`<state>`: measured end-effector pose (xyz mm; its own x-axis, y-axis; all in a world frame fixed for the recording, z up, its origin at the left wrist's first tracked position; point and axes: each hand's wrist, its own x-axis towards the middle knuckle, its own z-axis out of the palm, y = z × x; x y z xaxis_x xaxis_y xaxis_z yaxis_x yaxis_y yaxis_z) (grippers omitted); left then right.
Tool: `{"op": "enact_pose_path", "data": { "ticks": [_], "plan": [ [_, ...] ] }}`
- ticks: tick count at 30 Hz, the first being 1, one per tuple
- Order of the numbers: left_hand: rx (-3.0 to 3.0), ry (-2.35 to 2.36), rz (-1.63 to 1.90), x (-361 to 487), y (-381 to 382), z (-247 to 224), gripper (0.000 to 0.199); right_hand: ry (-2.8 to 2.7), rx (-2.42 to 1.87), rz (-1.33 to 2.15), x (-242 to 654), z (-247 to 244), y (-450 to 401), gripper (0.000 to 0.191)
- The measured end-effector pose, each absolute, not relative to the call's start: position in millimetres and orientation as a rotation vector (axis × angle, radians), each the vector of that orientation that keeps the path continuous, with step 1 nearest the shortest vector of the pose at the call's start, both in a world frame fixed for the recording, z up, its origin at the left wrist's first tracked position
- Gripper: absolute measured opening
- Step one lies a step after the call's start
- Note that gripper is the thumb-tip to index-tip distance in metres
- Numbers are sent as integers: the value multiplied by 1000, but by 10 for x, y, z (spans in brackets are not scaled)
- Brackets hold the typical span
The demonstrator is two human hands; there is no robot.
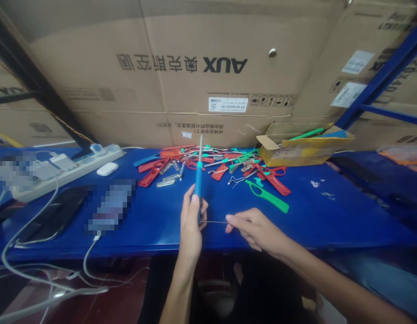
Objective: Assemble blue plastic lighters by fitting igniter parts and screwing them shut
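My left hand (192, 215) is closed around a blue long-nozzle lighter (198, 177), held upright with its metal tube pointing up and a teal collar between tube and handle. My right hand (254, 227) pinches the end of a thin straight rod or wire (213, 221). Its other end meets the lower part of the lighter at my left fingers; how it joins is hidden. Beyond my hands lie red lighter casings (152, 175), metal tubes with wires and small metal parts. A green lighter casing (271, 198) lies nearest my right hand.
A yellow-taped cardboard box (296, 153) holding green and blue pieces stands at the back right. On the left are a white power strip (83, 164), a phone (112, 207) on a cable, a black case (56, 213) and a white earbud case (107, 168). Large cartons (181, 94) rise behind.
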<state>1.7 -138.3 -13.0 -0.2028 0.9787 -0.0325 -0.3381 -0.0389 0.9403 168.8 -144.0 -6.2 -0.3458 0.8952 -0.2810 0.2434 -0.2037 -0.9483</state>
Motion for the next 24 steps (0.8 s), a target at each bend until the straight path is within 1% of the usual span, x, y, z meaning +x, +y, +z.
{"op": "enact_pose_path", "data": {
  "ticks": [2, 4, 6, 11, 14, 16, 18, 21, 23, 24],
  "plan": [
    [881, 1091, 1477, 44, -1396, -118, 49, -1402, -1343, 1737, 1745, -44, -1430, 48],
    [913, 1087, 1438, 57, -1391, -136, 50, -1466, -1316, 1691, 1833, -38, -1417, 48],
    [915, 1086, 1438, 56, -1364, -180, 51, -1620, -1327, 1516, 1944, -48, -1397, 48],
    [870, 1021, 1563, 43, -1305, -249, 47, -1834, -1506, 883, 2143, -162, -1335, 51],
    [917, 1065, 1484, 55, -1342, -220, 46, -1966, -1642, 562, 2111, -234, -1300, 60],
    [947, 1139, 1432, 65, -1389, -198, 49, -2083, -1724, 394, 2057, -257, -1272, 62],
    [997, 1215, 1415, 79, -1437, -186, 52, -2154, -1769, 282, 2010, -263, -1250, 58],
    [1117, 1315, 1370, 145, -1472, -184, 56, -2084, -1787, 136, 1962, -243, -1260, 55],
    [1210, 1347, 1305, 240, -1449, -185, 60, -1974, -1705, 144, 1926, -188, -1291, 55],
    [1273, 1345, 1257, 299, -1420, -184, 62, -1927, -1627, 221, 1904, -145, -1303, 55]
  ]
}}
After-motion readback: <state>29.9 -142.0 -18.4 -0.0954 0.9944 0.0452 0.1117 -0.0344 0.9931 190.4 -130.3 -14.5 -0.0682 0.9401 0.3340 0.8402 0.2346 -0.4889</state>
